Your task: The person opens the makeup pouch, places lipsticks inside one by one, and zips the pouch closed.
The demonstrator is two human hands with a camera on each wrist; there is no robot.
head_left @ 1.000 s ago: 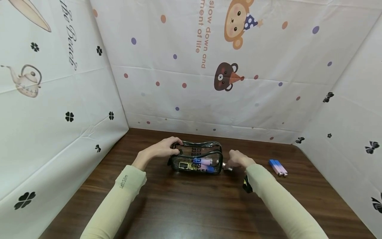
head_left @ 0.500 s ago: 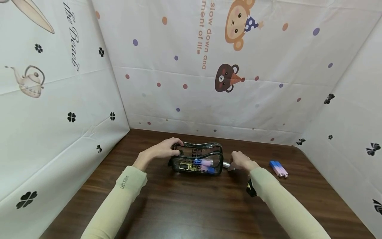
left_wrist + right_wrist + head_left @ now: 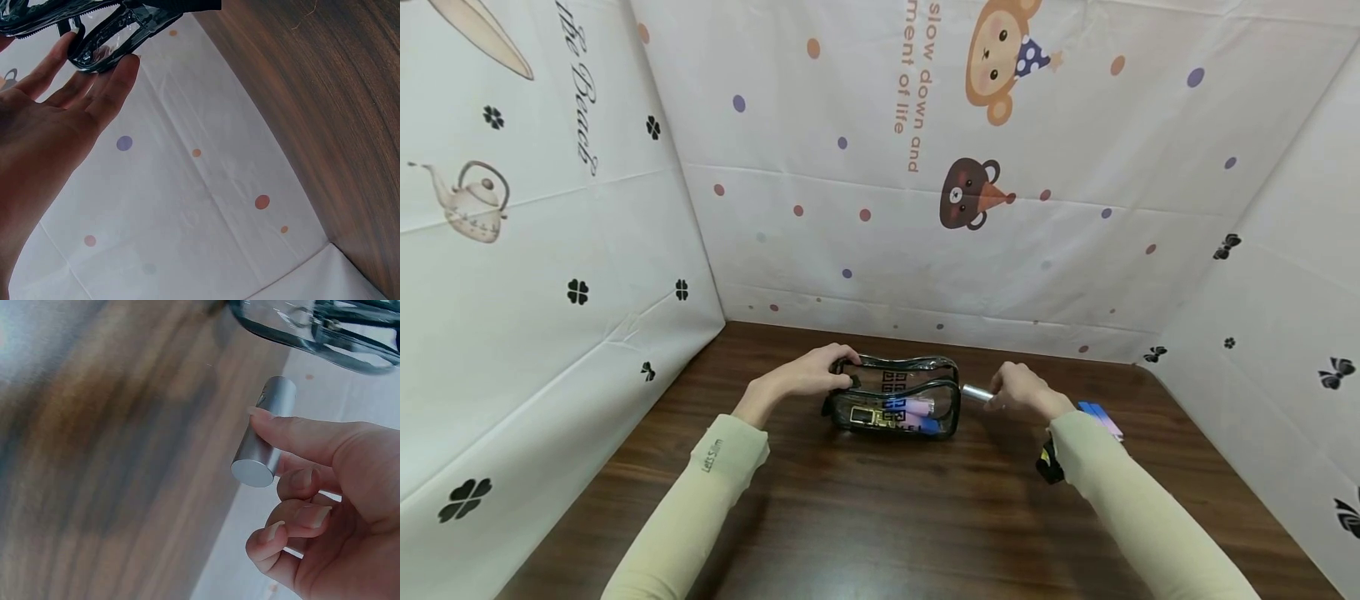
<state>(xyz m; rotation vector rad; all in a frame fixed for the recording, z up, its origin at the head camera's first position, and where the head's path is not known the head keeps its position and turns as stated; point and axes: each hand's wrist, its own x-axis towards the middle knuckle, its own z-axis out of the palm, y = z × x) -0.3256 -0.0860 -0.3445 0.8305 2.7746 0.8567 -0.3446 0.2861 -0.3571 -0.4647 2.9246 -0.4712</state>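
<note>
A clear pouch with black trim stands on the table, its zipper visible in the left wrist view. Through its wall show pink-and-blue sticks and a small gold-and-black item. My left hand grips the pouch's left end, fingers bent over the trim. To the right of the pouch, my right hand pinches a smooth silver cylindrical tube between thumb and fingers. One end of the tube points at the pouch's right end, close by. The other fingers of the right hand curl loosely below it.
Blue-and-pink sticks lie at the right, partly covered by the right sleeve. Under the right cuff hangs a black-and-yellow object. White printed cloth walls enclose the dark wooden table at the back and both sides.
My right hand has risen and moved slightly right, bringing the silver tube up beside the pouch's end. The left hand and the pouch have stayed in place.
</note>
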